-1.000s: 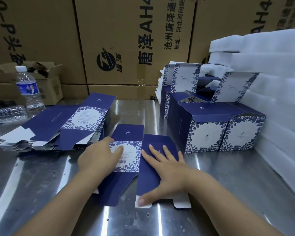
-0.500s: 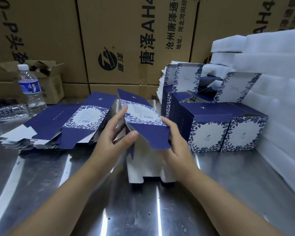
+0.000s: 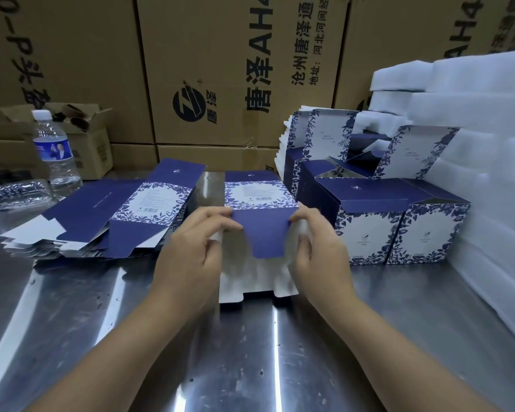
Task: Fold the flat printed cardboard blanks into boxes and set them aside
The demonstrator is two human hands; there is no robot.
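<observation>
I saw the left hand (image 3: 191,248) and right hand (image 3: 318,248) each pinching the half-opened blank (image 3: 260,209) above the bench (image 3: 250,352).

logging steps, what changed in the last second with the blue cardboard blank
The blue printed cardboard blank, earlier flat on the steel table under both palms, is lifted, opened and stood on end. The left hand and right hand now pinch its sides. The stack of flat blanks, folded boxes and plastic water bottle stayed put.

The blank (image 3: 260,214) between the hands is navy with a white, blue-leaf-bordered panel. Right of it, boxes (image 3: 399,224) repeat that print; foam (image 3: 482,120) beyond is white.
</observation>
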